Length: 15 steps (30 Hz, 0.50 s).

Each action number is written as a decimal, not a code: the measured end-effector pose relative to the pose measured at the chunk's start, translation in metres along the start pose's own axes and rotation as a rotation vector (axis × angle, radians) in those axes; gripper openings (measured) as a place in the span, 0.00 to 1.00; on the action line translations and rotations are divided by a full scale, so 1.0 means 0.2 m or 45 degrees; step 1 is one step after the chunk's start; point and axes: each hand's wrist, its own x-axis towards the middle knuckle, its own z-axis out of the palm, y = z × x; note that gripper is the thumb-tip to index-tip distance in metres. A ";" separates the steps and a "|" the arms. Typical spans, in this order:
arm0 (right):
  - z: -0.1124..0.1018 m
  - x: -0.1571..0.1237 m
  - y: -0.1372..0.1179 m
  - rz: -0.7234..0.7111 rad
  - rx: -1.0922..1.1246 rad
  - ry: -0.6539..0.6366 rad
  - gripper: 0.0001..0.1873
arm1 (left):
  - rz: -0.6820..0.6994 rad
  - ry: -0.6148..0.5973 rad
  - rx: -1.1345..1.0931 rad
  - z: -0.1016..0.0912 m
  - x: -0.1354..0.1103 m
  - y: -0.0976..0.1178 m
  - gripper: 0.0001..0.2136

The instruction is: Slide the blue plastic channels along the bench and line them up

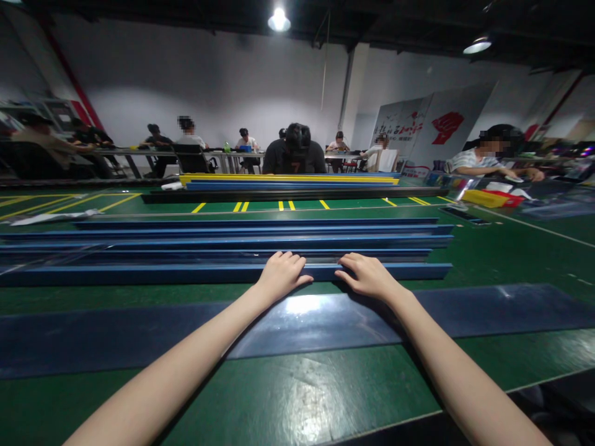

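Dim hall, ceiling lamps (279,20) glaring, edges warped.

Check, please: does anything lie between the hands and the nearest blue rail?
Nothing visible does. The left hand and the right hand rest directly on the nearest blue rail, fingers over its top edge.

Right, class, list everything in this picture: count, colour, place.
blue rails: several, blue, side by side on the green surface
flat strip: one, dark blue, under the forearms
far rails: stack, yellow, blue, black, beyond yellow markings
green surface: one, green, throughout
trays: two, yellow and red, far right
seated people: several, dark and white tops, back tables
ceiling lamps: two, white, overhead
left hand: one, bare, on nearest blue rail
right hand: one, bare, same rail
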 end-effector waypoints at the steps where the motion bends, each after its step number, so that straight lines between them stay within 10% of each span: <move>1: 0.00 0.00 0.00 0.004 -0.002 -0.002 0.15 | 0.018 0.018 0.007 0.01 0.00 0.00 0.16; 15: 0.01 0.01 -0.01 0.006 -0.032 0.002 0.16 | 0.056 0.065 0.007 0.03 -0.01 0.00 0.15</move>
